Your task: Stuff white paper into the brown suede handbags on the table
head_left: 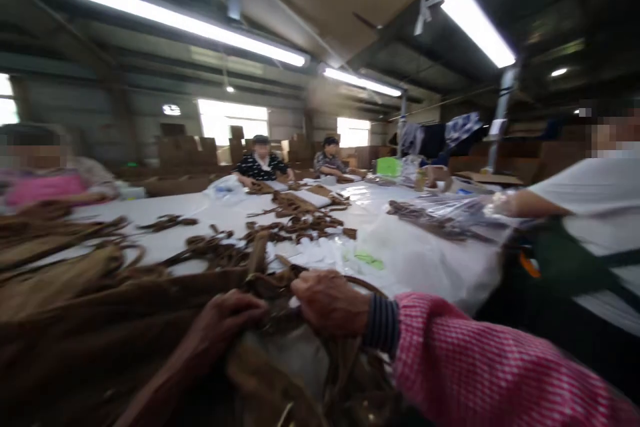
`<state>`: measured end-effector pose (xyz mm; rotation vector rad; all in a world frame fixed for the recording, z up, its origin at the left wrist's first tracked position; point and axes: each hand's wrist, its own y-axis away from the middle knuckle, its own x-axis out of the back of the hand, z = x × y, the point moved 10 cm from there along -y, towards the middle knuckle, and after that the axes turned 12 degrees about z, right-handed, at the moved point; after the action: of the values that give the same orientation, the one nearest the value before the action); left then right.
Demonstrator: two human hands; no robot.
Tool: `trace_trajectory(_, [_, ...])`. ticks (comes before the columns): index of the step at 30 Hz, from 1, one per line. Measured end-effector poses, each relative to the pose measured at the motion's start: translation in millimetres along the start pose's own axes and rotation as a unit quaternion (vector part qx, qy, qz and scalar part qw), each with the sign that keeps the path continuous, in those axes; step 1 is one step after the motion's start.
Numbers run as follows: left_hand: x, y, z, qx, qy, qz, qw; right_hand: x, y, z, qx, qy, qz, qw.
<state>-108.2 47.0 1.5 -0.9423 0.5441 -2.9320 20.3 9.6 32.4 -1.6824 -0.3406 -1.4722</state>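
Brown fabric (pixel 150 320) with straps spreads over the near table edge and hangs down in front of me. My left hand (pixel 233 313) rests on it near the centre, its fingers pressed together at the cloth; what they pinch is too blurred to tell. Just to the right, my right hand (pixel 327 300) is closed around part of the brown fabric, with a small white bit showing beside its fingers. A brown strap (pixel 257 253) stands up between and behind the hands.
Brown straps (pixel 300 223) lie heaped across the white table (pixel 370 213). Plastic-wrapped brown pieces (pixel 440 217) lie at the right, by a co-worker's gloved hand (pixel 500 205). Several people sit or stand around the table. A green item (pixel 369 258) lies beyond my right hand.
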Motion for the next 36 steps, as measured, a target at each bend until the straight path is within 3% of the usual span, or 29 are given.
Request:
trace_trajectory(2, [9.4,17.1,-14.5,0.008,0.016,0.005,1.0,1.1,-3.3,15.9,-0.062,-0.101,0.046,0.992])
trace_trajectory(5, [5.8,19.2,-19.1,0.032,0.114,0.021,0.993,-7.7,-9.9,38.1,-0.15,-0.281,0.11,0.942])
trace_trajectory(11, [-3.7,16.4,-27.4,0.074,0.204,0.045,0.975,-48.3,-23.4,36.3,-0.265,-0.567,0.14,0.767])
trace_trajectory(15, [-5.4,18.5,-34.7,0.097,0.25,0.043,0.962,-59.1,-22.5,39.8,-0.319,-0.678,0.159,0.643])
trace_trajectory(17, [-5.4,18.6,-35.2,0.104,0.265,0.041,0.958,-61.4,-21.1,42.2,-0.334,-0.705,0.16,0.605])
trace_trajectory(26, [-2.3,20.5,-32.1,0.113,0.302,0.06,0.945,-59.5,-21.2,48.0,-0.332,-0.705,0.176,0.602])
trace_trajectory(32, [-3.5,21.0,-27.7,0.09,0.283,0.054,0.953,-66.2,-21.0,32.2,-0.312,-0.66,0.101,0.675])
trace_trajectory(36, [-1.8,21.6,-23.3,0.074,0.26,0.056,0.961,-64.8,-19.5,26.3,-0.303,-0.644,0.082,0.697])
